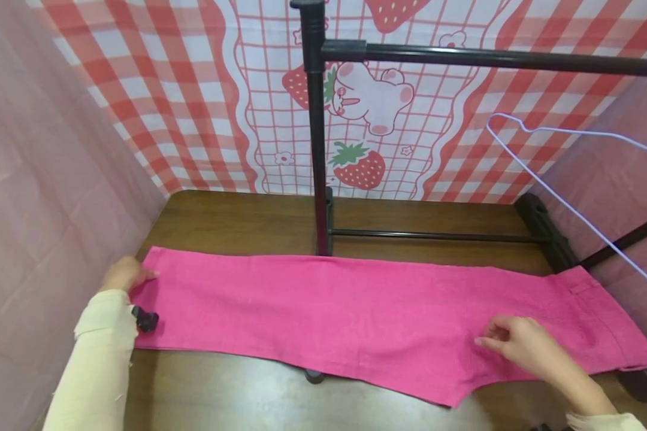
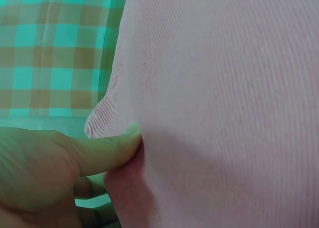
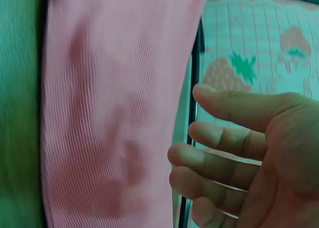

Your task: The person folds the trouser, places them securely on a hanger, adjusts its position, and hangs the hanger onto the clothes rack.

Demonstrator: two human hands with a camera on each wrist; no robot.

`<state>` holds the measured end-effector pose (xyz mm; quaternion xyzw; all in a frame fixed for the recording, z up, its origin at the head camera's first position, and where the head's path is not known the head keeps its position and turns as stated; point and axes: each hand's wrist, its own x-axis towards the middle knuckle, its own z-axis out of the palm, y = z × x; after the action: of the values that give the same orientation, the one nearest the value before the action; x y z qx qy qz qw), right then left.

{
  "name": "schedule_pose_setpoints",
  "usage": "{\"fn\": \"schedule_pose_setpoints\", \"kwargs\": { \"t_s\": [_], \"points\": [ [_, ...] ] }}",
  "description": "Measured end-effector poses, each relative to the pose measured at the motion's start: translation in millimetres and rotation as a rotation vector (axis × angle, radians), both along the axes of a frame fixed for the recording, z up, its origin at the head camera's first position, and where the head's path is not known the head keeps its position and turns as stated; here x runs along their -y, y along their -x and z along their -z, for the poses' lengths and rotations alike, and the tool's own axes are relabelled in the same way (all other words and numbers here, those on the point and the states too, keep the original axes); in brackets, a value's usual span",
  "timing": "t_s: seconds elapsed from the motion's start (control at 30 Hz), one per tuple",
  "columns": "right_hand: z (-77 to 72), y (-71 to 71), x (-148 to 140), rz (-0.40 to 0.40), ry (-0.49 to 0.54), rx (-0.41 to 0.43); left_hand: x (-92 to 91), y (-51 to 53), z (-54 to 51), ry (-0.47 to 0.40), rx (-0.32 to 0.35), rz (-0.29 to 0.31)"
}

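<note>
A pair of bright pink trousers (image 1: 302, 305), folded lengthwise, lies stretched across the table in the head view, with the waistband at the right and the leg hems at the left. My left hand (image 1: 124, 275) pinches the hem end; in the left wrist view the thumb (image 2: 114, 150) presses on top of the ribbed cloth, with fingers partly hidden beneath. Over the crotch and hip part hovers my right hand (image 1: 523, 344), its fingers loosely bent. The right wrist view shows those spread fingers (image 3: 219, 138) holding nothing, beside the cloth (image 3: 109, 108).
A black garment rack (image 1: 317, 149) stands behind and partly under the trousers. At the right hangs a lilac wire hanger (image 1: 571, 206). The brown wooden table (image 1: 232, 221) meets a strawberry-print checked cloth (image 1: 183, 90) at the back, with pink curtains (image 1: 48, 149) at the sides.
</note>
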<state>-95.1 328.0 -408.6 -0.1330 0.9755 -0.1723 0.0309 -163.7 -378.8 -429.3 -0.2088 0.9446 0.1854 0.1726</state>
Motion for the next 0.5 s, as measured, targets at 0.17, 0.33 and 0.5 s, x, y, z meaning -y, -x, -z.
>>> {"fn": "schedule_pose_setpoints", "kwargs": {
  "t_s": [0.17, 0.33, 0.5],
  "points": [
    [4.0, -9.4, 19.2, -0.115, 0.057, 0.054, -2.1, 0.7, -1.2, -0.029, 0.009, 0.003],
    [10.3, -17.6, 32.4, -0.256, 0.085, 0.16, -2.1, 2.6, -0.3, -0.021, 0.009, 0.01],
    [22.9, -32.5, 43.2, -0.291, 0.047, 0.269, 0.6, 1.5, 3.8, -0.033, -0.009, 0.034]
  ]
}}
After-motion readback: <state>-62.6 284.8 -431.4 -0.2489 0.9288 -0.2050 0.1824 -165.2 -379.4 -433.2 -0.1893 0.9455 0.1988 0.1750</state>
